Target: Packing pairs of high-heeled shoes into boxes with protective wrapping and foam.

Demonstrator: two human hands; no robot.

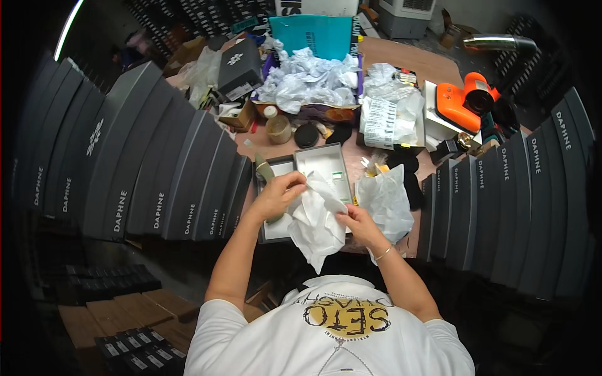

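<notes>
Between my two hands hangs a crumpled sheet of white tissue paper (316, 219). My left hand (282, 193) pinches its upper left edge, while the fingers of my right hand (359, 222) are closed on its right edge. Beneath the sheet is an open grey shoe box (268, 235), partly covered by the paper. An olive-green shoe (263, 168) lies along the box's left side, its lower part hidden behind my left hand. Against the right side rests a pale-lined box part (326, 160) with a small green-and-white label inside.
More white paper (385, 203) lies right of the box. Behind are a jar (278, 127), a black round lid (306, 135) and a bin of crumpled paper (307, 81). Rows of grey shoe boxes (150, 163) flank both sides. An orange device (456, 106) stands back right.
</notes>
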